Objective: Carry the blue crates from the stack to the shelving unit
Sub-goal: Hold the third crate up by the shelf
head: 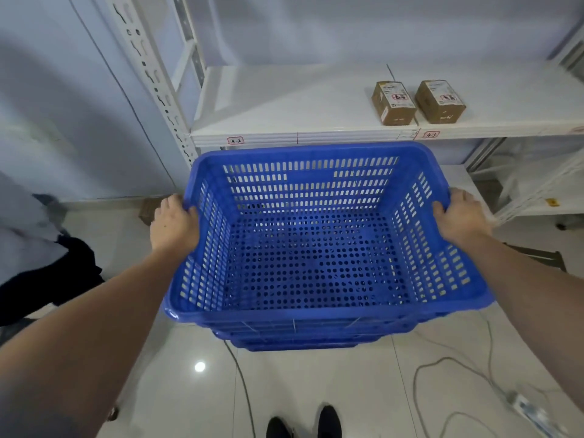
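The floor (pixel 316 390) is glossy pale tile with a bright light reflection, and a grey cable (pixel 442 365) loops across it to a power strip (pixel 526 407) at the lower right. A white metal shelving unit (pixel 284 134) stands ahead against a pale wall, its slotted upright post (pixel 151 77) rising on the left. On the shelf board sit two small cardboard boxes (pixel 417 102) side by side toward the right, and small red-outlined labels are stuck on the board's front edge. A dark piece of clothing (pixel 47 279) shows at the left edge, and the person's dark shoes (pixel 303 425) show at the bottom. A blue crate (pixel 316 248) with perforated walls and base is held level in front of the shelf, its far rim just below the shelf's front edge; more blue rims are nested directly under it, so it tops a small stack. The left hand (pixel 173 226) clamps the crate's left rim, thumb over the top edge and fingers (pixel 172 200) wrapped down outside. The right hand (pixel 461 219) grips the right rim in the same manner, thumb inside, fingers curled around the outer lip. The crate is empty.
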Available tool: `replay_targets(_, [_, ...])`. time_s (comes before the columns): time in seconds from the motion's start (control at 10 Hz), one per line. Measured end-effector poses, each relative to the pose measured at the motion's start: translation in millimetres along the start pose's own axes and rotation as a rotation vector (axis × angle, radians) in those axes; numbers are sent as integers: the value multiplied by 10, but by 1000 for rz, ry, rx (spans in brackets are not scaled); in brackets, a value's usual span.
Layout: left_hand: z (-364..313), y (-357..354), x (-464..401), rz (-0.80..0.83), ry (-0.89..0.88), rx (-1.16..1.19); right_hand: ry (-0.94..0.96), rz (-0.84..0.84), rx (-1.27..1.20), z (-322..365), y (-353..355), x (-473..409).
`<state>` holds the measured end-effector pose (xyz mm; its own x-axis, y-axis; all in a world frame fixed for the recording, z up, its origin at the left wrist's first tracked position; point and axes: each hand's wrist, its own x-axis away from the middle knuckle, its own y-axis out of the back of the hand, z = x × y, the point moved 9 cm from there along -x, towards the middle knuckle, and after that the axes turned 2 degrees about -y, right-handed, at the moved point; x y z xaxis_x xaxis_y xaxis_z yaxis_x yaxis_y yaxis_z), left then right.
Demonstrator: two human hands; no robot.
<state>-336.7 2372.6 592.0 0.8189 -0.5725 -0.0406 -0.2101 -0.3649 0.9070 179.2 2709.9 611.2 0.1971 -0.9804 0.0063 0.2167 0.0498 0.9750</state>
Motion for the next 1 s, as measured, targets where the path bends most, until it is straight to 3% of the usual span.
replay_targets(0.1, [-350, 209, 116, 52, -178, -109, 67, 89, 39, 174, 30, 130])
replay_targets(0.3, [-834, 739, 475, 137, -316, -215, 198, 212, 62, 752, 283, 495])
replay_targets(0.6, [-1289, 1468, 1378, 136, -398, -335, 412, 228, 145, 1276, 1002, 1134])
replay_targets(1.0, [-1670, 2141, 2288, 118, -451, -338, 439, 227, 38, 1287, 1803, 1994])
